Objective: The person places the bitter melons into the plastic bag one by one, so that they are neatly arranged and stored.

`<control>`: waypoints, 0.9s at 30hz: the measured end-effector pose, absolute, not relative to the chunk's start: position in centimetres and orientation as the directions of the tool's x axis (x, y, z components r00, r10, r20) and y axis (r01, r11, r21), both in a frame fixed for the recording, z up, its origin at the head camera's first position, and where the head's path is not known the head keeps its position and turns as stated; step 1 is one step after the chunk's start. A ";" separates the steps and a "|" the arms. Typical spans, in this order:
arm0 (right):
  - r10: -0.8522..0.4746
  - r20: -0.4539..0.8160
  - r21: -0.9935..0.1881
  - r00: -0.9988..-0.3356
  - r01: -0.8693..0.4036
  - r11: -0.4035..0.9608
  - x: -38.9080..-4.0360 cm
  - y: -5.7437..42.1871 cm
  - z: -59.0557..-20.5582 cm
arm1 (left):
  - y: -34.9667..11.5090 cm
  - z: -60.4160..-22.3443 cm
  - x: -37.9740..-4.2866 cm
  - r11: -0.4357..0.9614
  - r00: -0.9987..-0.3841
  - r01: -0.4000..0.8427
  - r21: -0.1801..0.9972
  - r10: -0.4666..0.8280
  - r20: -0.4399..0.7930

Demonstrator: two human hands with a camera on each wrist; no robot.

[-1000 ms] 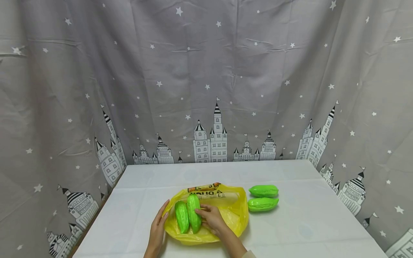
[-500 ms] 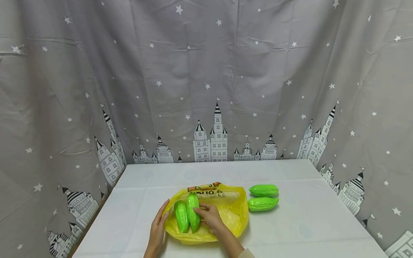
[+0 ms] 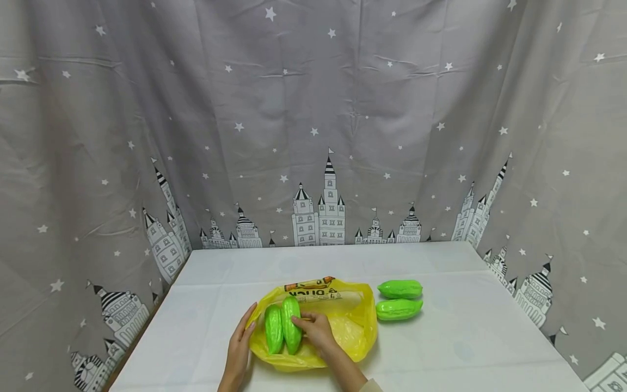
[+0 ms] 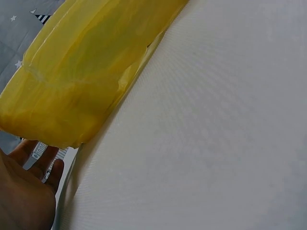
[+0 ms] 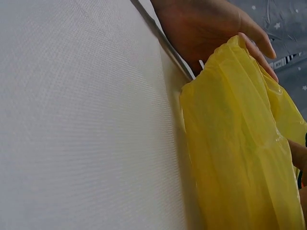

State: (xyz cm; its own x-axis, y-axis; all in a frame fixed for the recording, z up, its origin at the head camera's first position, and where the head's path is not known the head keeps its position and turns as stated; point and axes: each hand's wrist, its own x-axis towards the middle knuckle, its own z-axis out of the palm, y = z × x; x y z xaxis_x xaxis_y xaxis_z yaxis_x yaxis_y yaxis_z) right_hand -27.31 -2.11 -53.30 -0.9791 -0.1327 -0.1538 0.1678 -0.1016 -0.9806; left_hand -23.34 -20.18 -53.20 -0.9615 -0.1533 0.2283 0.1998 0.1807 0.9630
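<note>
A yellow plastic bag (image 3: 360, 337) lies on the table with its mouth spread wide. Inside, at its left end, two bright green ridged bitter melons lie side by side: the left bitter melon (image 3: 273, 329) and the right bitter melon (image 3: 291, 325). My right hand (image 3: 317, 332) reaches in and holds the right one, thumb on top and fingers at its right side. My left hand (image 3: 239, 348) rests against the bag's outer left side, fingers fairly straight and thumb at the rim. In the left wrist view, bag film (image 4: 86, 72) covers the contents.
Two more bitter melons lie right of the bag, a far one (image 3: 400, 289) and a near one (image 3: 399, 309). A white cloth (image 3: 465, 326) covers the table. Behind it hangs a grey curtain (image 3: 313, 98) with stars and castles.
My right hand has shifted slightly left, bringing the right bitter melon close against the left one, which now stands more upright in view. The left hand stays put.
</note>
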 end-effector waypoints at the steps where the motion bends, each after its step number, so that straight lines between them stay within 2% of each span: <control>1: -0.127 -0.153 -0.982 -0.980 0.166 -0.092 -27.3 -2.1 -53.3 | -20.1 -52.9 -23.2 0.185 -0.962 0.199 0.962 -0.152 0.228; 9: -0.112 -0.157 -0.987 -0.981 0.161 -0.021 -27.3 -2.2 -53.6 | -19.9 -52.7 -23.0 0.192 -0.960 0.195 0.962 -0.162 0.227; 17: -0.127 -0.168 -0.985 -0.978 0.172 -0.020 -27.5 -2.1 -53.7 | -20.9 -55.2 -24.6 0.190 -0.970 0.144 0.971 -0.169 0.177; 27: -0.111 -0.152 -0.988 -0.982 0.153 -0.003 -27.7 -2.2 -54.2 | -20.9 -55.2 -24.5 0.182 -0.969 0.151 0.972 -0.165 0.182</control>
State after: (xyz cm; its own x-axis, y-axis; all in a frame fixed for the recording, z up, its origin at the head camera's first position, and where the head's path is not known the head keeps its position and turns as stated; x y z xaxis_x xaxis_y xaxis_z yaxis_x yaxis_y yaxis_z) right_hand -27.68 -2.16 -54.21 -0.9822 -0.1111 -0.1515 0.1528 -0.0033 -0.9882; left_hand -24.53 -20.86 -55.15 -0.9694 -0.1645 0.1820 0.1515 0.1820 0.9716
